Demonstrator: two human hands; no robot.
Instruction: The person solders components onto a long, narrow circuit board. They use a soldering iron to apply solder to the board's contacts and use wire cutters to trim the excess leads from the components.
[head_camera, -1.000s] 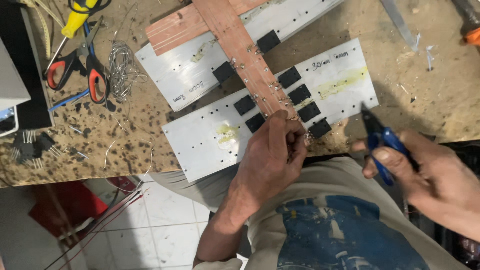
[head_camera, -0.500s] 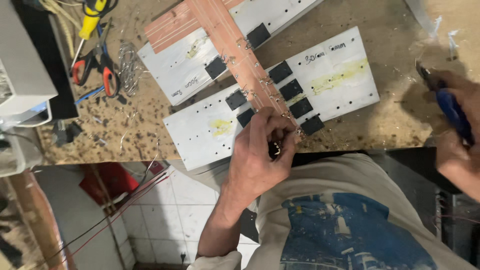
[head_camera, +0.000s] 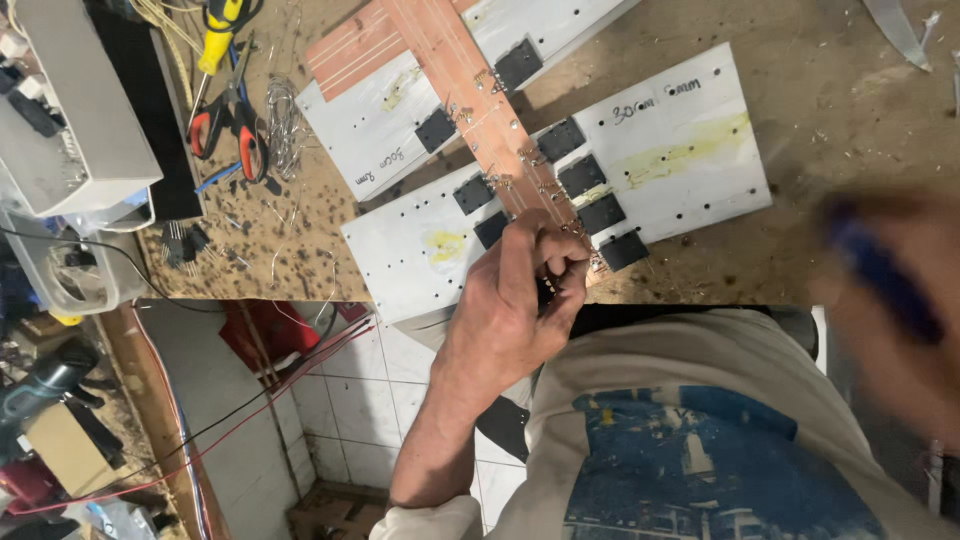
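Swinging in blurred from the right with a blue-handled tool (head_camera: 880, 280), its grip unreadable, the right hand (head_camera: 900, 310) approaches while the left hand (head_camera: 515, 300) pinches the copper strip board's (head_camera: 470, 90) near end on the worktop (head_camera: 820, 150), seemingly steadying it for lead trimming.

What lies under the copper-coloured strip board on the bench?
The copper strip board lies across two pale metal plates, with black square components along its edges. The left hand covers its near end, so what lies beneath there is hidden.
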